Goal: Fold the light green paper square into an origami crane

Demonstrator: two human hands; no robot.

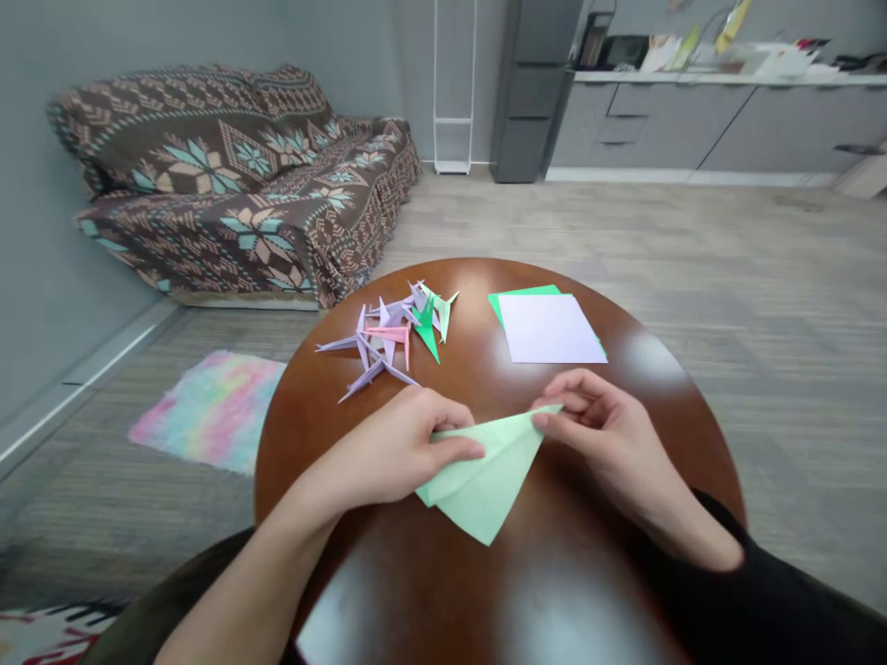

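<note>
A partly folded sheet of light green origami paper (493,471) is held between both hands over the round table. My left hand (422,443) grips its left side, thumb on top and the other fingers behind. At its upper right corner, my right hand (600,425) pinches the tip between thumb and fingers. A crease runs across the paper, and one corner points down toward me. Beyond the left hand lies a cluster of folded paper cranes (388,334) in purple, pink and green. Past the right hand is a stack of square paper (552,330), a pale purple sheet over green.
The brown round table (485,600) has a glossy top with light reflections. A sofa (236,185) under a patterned cover stands at the back left, near a fluffy pastel rug (204,406). Across the room are a grey fridge (533,92) and kitchen cabinets (679,125).
</note>
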